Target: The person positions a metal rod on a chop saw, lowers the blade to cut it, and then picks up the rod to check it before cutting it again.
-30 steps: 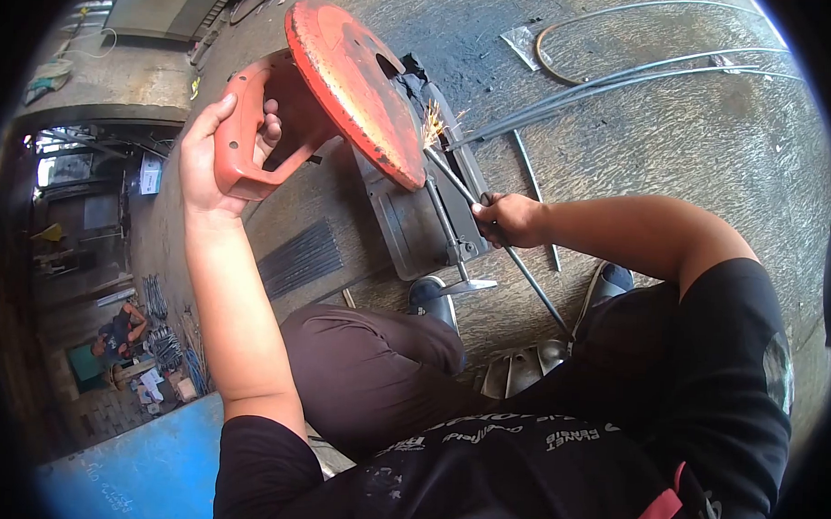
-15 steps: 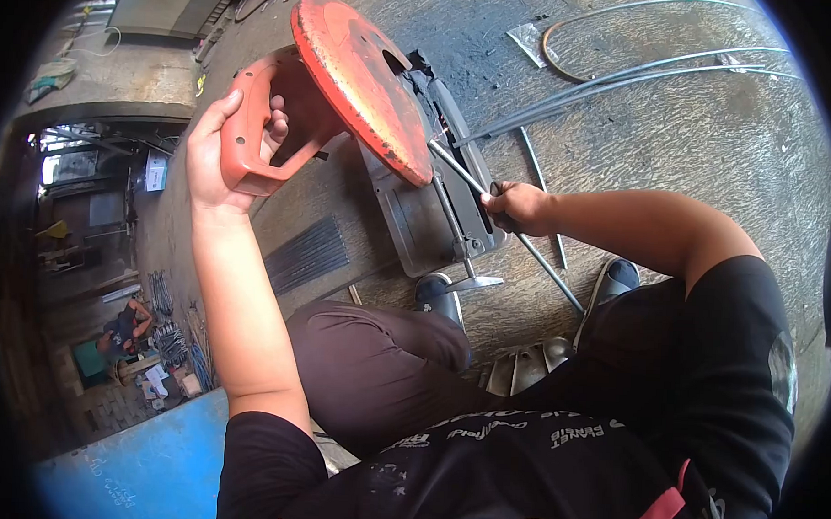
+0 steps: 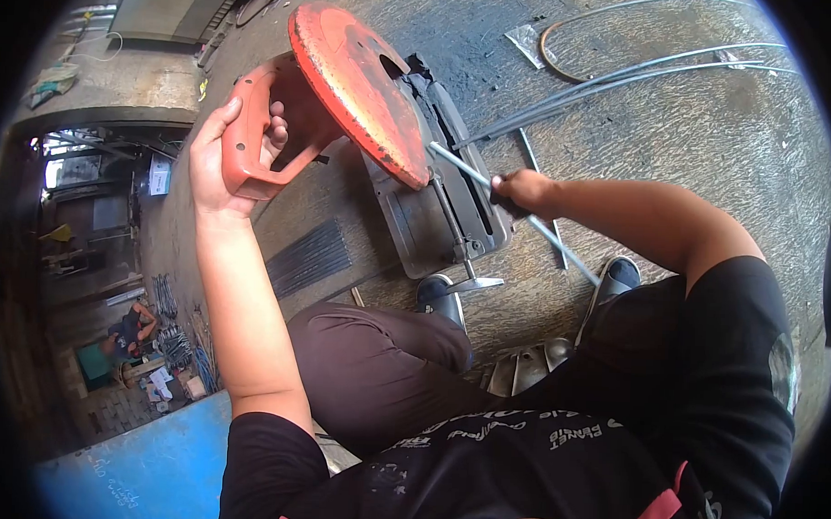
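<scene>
My left hand (image 3: 219, 161) is wrapped round the orange D-shaped handle (image 3: 246, 144) of a cut-off saw. The saw's round orange blade guard (image 3: 362, 88), chipped along its rim, stands over a grey metal base (image 3: 403, 218). A clamp screw (image 3: 460, 229) with a crank handle runs along the base. My right hand (image 3: 528, 190) is closed round a thin metal rod (image 3: 562, 246) that slants across the base. Its upper end lies near the guard's lower edge, and its lower end reaches toward my foot. The blade is hidden behind the guard.
Long metal rods (image 3: 623, 79) run along the floor at upper right, beside a curved brown hose (image 3: 546, 54). Cut rods (image 3: 310, 256) lie left of the base. My sandalled feet (image 3: 442, 297) flank the work. Another person (image 3: 131, 330) sits far left, beyond a blue panel (image 3: 152, 461).
My right hand has shifted slightly right and turned, and the rod's lower end has swung up and to the right. My left hand and the saw guard have dropped slightly.
</scene>
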The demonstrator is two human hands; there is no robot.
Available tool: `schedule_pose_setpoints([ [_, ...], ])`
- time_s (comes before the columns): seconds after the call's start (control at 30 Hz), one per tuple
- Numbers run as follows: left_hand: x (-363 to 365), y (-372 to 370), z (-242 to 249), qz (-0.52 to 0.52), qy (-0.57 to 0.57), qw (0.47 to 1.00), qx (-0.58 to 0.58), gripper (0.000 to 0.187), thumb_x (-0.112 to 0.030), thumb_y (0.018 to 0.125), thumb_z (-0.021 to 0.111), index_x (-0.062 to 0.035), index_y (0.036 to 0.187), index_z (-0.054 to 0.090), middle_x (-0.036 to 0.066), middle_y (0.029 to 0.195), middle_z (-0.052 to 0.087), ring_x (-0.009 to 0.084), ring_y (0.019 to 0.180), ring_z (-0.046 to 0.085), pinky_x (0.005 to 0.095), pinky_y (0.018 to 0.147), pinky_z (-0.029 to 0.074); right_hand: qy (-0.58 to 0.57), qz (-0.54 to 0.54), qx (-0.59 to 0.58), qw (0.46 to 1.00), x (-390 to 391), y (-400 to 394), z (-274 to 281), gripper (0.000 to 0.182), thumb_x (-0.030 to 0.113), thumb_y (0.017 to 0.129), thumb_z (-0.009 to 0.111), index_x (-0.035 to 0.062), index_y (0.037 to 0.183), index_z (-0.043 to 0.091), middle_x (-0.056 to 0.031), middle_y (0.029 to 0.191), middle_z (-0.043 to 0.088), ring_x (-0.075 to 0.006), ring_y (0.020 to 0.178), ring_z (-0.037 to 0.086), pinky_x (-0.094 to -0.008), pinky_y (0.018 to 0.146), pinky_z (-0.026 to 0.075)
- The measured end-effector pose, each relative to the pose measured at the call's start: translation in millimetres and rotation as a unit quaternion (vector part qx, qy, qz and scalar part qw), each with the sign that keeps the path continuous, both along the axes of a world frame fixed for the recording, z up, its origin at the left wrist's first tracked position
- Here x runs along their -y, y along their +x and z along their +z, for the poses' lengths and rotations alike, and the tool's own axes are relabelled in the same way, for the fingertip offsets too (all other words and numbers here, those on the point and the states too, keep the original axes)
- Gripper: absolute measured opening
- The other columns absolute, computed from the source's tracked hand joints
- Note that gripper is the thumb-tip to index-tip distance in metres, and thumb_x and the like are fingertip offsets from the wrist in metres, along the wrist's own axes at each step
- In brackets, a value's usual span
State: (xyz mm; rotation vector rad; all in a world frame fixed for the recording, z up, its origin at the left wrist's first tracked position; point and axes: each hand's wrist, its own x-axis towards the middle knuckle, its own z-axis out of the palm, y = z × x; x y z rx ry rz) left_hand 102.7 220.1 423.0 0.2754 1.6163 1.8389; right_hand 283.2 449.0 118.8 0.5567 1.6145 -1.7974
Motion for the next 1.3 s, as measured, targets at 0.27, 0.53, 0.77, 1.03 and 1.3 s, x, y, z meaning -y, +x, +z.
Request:
schedule_pose_setpoints([
  [0.27,0,1,1,0.014,-0.007,1.0,0.006,0.049,-0.024,0.094,0.051,0.0086,0.13,0.043,0.021,0.106,0.058,0.0242,0.089,0.06,0.0333,0.082,0.051,0.494,0.11,-0.173,0.845,-77,-52,29,0.035,0.037,0.098,0.043,0.0123,0.105,0.066,-0.0124,0.102,0.067,-0.0296,0.099,0.063,-0.0487,0.093,0.041],
  [0.53,1,6,0,0.029,-0.083,0.993,-0.08,0.044,-0.025,0.096,0.05,0.0069,0.126,0.047,0.019,0.097,0.062,0.0203,0.077,0.064,0.0285,0.069,0.056,0.548,0.167,-0.242,0.783,-60,-63,79,0.024,0.026,0.094,0.047,0.017,0.101,0.068,-0.0071,0.098,0.069,-0.0246,0.101,0.064,-0.0472,0.096,0.036],
  [0.77,-4,14,2,0.039,-0.059,0.996,-0.05,0.044,-0.025,0.096,0.049,0.0069,0.127,0.046,0.022,0.103,0.062,0.0228,0.081,0.064,0.0327,0.077,0.057,0.537,0.157,-0.24,0.793,-59,-65,75,0.026,0.027,0.094,0.046,0.0144,0.1,0.069,-0.009,0.098,0.07,-0.0251,0.101,0.064,-0.0466,0.096,0.036],
  [1.03,-3,11,1,0.028,-0.043,0.998,-0.035,0.045,-0.024,0.094,0.05,0.0077,0.126,0.046,0.02,0.101,0.06,0.0234,0.082,0.063,0.0351,0.079,0.056,0.532,0.178,-0.254,0.788,-62,-65,73,0.031,0.031,0.095,0.045,0.0131,0.098,0.069,-0.0095,0.098,0.07,-0.0264,0.099,0.065,-0.0442,0.094,0.038],
  [1.3,-5,12,1,0.044,-0.045,0.997,-0.036,0.043,-0.024,0.093,0.05,0.0078,0.122,0.05,0.019,0.097,0.061,0.0228,0.079,0.063,0.0358,0.078,0.057,0.523,0.175,-0.24,0.799,-60,-65,72,0.032,0.031,0.095,0.044,0.0122,0.104,0.068,-0.0101,0.105,0.069,-0.0272,0.106,0.063,-0.0498,0.101,0.037],
])
